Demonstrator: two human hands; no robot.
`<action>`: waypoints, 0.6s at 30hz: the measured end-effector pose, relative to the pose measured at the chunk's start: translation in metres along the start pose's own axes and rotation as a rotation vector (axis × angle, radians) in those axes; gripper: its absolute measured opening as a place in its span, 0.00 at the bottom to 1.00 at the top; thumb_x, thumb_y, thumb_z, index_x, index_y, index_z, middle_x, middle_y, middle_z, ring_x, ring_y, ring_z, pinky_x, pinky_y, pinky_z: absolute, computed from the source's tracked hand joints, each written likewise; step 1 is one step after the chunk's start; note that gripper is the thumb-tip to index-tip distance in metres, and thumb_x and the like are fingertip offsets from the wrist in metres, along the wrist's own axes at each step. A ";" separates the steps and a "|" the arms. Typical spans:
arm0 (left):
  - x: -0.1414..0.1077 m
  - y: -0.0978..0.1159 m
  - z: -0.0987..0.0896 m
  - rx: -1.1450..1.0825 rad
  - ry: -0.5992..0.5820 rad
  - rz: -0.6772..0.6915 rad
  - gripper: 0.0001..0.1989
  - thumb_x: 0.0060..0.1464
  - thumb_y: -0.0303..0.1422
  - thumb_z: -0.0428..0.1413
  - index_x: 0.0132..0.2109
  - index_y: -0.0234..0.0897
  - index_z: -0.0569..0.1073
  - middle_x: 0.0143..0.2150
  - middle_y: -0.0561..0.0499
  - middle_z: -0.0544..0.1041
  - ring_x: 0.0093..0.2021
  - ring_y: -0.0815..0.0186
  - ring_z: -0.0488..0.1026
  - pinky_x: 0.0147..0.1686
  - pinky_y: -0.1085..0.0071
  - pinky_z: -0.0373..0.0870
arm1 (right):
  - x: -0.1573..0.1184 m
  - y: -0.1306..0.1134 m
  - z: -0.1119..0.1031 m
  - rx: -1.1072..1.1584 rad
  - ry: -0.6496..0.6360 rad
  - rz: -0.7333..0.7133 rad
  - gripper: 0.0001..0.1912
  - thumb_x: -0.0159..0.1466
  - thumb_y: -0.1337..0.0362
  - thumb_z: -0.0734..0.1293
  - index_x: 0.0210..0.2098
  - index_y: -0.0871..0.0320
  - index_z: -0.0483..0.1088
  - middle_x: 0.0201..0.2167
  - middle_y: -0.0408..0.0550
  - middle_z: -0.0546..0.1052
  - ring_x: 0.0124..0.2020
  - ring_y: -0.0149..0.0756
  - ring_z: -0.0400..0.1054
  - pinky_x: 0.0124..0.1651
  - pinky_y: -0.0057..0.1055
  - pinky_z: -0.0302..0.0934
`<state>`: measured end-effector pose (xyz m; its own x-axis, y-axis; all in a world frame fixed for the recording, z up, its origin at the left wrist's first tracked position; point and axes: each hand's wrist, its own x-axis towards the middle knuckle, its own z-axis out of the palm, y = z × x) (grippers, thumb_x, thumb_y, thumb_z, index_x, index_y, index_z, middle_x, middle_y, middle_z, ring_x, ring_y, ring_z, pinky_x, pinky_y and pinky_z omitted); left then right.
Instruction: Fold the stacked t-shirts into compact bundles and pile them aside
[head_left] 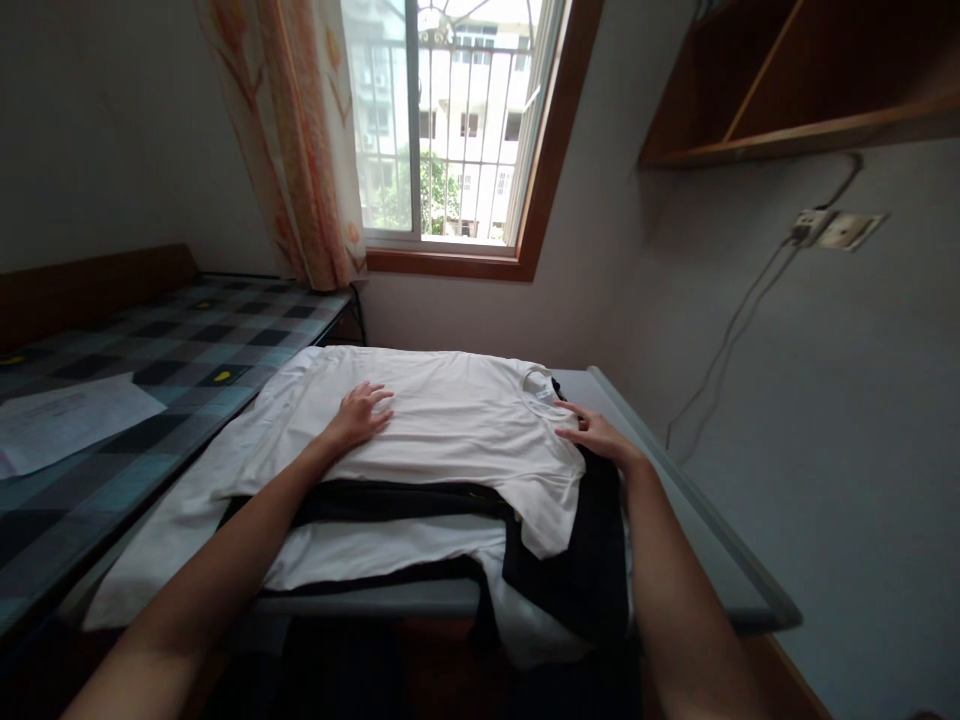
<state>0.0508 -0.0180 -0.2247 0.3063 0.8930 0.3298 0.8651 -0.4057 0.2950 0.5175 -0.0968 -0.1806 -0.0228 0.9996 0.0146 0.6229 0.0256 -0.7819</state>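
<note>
Hands [361, 413] spread apart, palms down over white shirt [442, 420].

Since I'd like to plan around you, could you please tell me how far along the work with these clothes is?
Seemingly done: the white T-shirt lies spread over a black garment and another white garment.
In hand: the left hand rests on its body; the right hand is by the collar.
Probably left: smoothing creases and straightening the near sleeve.
</note>
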 end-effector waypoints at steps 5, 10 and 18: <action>0.006 0.074 0.000 -0.450 -0.213 0.272 0.19 0.56 0.39 0.55 0.53 0.38 0.74 0.45 0.47 0.79 0.42 0.63 0.76 0.44 0.66 0.74 | -0.014 -0.010 -0.004 0.182 -0.083 -0.012 0.37 0.56 0.53 0.71 0.62 0.57 0.64 0.27 0.42 0.74 0.28 0.33 0.67 0.31 0.26 0.64; 0.001 0.145 0.003 -0.576 -0.470 0.478 0.17 0.52 0.36 0.61 0.50 0.39 0.76 0.37 0.51 0.78 0.34 0.69 0.73 0.36 0.72 0.71 | -0.015 -0.005 -0.004 0.256 -0.286 0.052 0.45 0.55 0.55 0.72 0.67 0.58 0.55 0.24 0.37 0.71 0.23 0.29 0.63 0.26 0.24 0.59; -0.022 0.179 0.028 -0.520 -0.454 0.713 0.22 0.47 0.34 0.65 0.52 0.43 0.77 0.49 0.47 0.74 0.46 0.62 0.73 0.49 0.68 0.68 | 0.002 0.017 0.004 0.227 -0.075 0.093 0.32 0.56 0.59 0.67 0.59 0.62 0.64 0.15 0.32 0.62 0.15 0.25 0.55 0.17 0.22 0.50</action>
<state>0.2098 -0.1042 -0.2044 0.9043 0.3528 0.2403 0.1706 -0.8147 0.5542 0.5250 -0.0942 -0.1967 -0.0366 0.9939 -0.1039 0.4337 -0.0779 -0.8977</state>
